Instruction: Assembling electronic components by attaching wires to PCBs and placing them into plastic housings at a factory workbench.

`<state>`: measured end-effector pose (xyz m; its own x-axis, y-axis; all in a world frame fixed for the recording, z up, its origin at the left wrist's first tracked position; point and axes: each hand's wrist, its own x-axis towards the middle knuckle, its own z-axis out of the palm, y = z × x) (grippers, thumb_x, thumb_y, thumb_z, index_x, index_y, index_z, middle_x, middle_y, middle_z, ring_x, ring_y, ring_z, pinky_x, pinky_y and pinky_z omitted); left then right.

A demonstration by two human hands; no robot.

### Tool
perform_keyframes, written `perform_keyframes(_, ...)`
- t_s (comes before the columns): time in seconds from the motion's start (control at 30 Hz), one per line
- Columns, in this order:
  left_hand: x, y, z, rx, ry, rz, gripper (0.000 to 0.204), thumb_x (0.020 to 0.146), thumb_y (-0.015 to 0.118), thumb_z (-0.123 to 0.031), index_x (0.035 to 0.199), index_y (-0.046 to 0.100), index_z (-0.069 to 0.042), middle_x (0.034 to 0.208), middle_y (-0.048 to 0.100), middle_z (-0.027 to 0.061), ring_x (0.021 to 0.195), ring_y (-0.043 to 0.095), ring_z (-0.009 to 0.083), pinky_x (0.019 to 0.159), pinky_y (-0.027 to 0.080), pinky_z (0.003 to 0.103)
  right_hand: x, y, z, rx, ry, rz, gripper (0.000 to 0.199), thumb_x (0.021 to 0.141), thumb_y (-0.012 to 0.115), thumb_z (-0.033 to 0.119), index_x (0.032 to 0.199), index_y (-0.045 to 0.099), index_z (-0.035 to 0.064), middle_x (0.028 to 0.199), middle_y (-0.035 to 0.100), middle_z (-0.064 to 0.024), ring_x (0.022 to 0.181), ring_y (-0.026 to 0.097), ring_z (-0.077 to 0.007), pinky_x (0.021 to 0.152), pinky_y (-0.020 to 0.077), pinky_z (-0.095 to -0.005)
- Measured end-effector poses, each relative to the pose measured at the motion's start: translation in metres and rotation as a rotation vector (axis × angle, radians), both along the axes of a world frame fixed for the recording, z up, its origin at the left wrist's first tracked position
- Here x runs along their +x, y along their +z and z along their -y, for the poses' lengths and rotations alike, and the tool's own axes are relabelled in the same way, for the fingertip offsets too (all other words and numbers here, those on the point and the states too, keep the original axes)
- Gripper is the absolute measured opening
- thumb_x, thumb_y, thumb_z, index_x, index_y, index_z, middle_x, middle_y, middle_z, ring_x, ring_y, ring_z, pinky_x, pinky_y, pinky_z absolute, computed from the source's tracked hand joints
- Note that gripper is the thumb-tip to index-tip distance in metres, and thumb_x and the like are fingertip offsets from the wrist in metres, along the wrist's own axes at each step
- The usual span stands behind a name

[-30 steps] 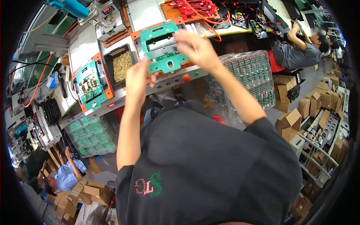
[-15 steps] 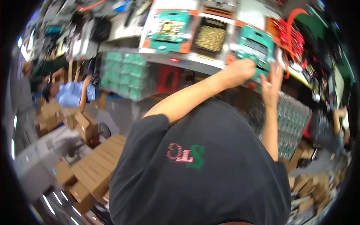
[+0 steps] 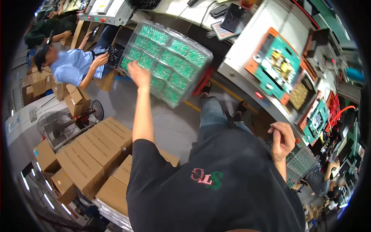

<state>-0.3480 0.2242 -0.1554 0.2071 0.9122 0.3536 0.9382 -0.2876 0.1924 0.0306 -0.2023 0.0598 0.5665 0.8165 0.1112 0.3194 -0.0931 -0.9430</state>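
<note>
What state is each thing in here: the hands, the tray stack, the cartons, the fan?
Left hand: raised, on the near edge of the tray stack.
Right hand: loosely curled, holding nothing visible.
Clear tray stack: tilted, filled with green circuit boards.
Cardboard cartons: closed, stacked.
Floor fan: lying down; spinning or not, cannot tell.

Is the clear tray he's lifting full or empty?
Full: green circuit boards fill the pockets of the tray that the left hand holds up.

Left hand on stacked clear trays
</note>
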Motion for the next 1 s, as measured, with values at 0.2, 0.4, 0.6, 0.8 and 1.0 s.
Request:
perform_keyframes(0.2,-0.124,-0.073,-0.085,-0.158,0.047,-0.370,0.051,0.083,0.068,-0.011,0.131,0.054,-0.003,0.134,0.059,0.0197,0.132,0.052,0.0361,0.112,0.038,0.054,-0.048,-0.008,-0.095,-0.184,0.211,0.147,0.021,0.083,0.062,-0.015,0.100,0.070,-0.0053,0.093,0.069,-0.0160,0.074,0.067,-0.0203,0.065,0.0537,-0.0300)
perform_keyframes(0.4,-0.150,-0.045,-0.112,-0.166,0.064,0.474,0.028,0.091,0.068,-0.012,0.115,0.067,0.002,0.113,0.070,0.0188,0.109,0.066,0.0320,0.102,0.048,0.043,-0.068,0.007,-0.122,-0.234,0.170,0.121,0.023,0.081,0.064,-0.014,0.101,0.071,-0.0043,0.089,0.070,-0.0145,0.073,0.068,-0.0208,0.065,0.0539,-0.0299)
perform_keyframes(0.6,-0.047,0.049,-0.105,-0.449,-0.117,1.260,0.030,0.105,0.050,-0.020,0.122,0.065,-0.001,0.117,0.070,0.0185,0.099,0.069,0.0289,0.078,0.061,0.043,-0.050,0.009,-0.113,-0.068,0.212,0.236,0.025,0.084,0.070,-0.003,0.108,0.073,0.0049,0.097,0.072,-0.0098,0.085,0.071,-0.0295,0.071,0.0571,-0.0380)
perform_keyframes(0.8,0.262,0.174,0.103,-1.183,-0.942,0.784,0.025,0.099,0.057,-0.004,0.122,0.062,0.003,0.119,0.067,0.0114,0.105,0.065,0.0182,0.093,0.052,0.032,0.035,0.050,-0.037,0.005,0.191,0.403,0.047,0.083,0.077,0.005,0.129,0.064,0.0075,0.125,0.061,-0.0116,0.110,0.061,-0.0316,0.091,0.0519,-0.0414)
perform_keyframes(1.0,0.480,0.223,0.305,-1.866,-1.503,0.407,0.035,0.101,0.061,-0.010,0.134,0.056,-0.002,0.098,0.067,0.0025,0.085,0.063,0.0093,0.071,0.049,0.022,0.135,0.057,0.119,-0.149,0.148,0.624,0.049,0.078,0.079,0.011,0.125,0.065,0.0119,0.122,0.062,-0.0070,0.104,0.059,-0.0315,0.092,0.0503,-0.0415)
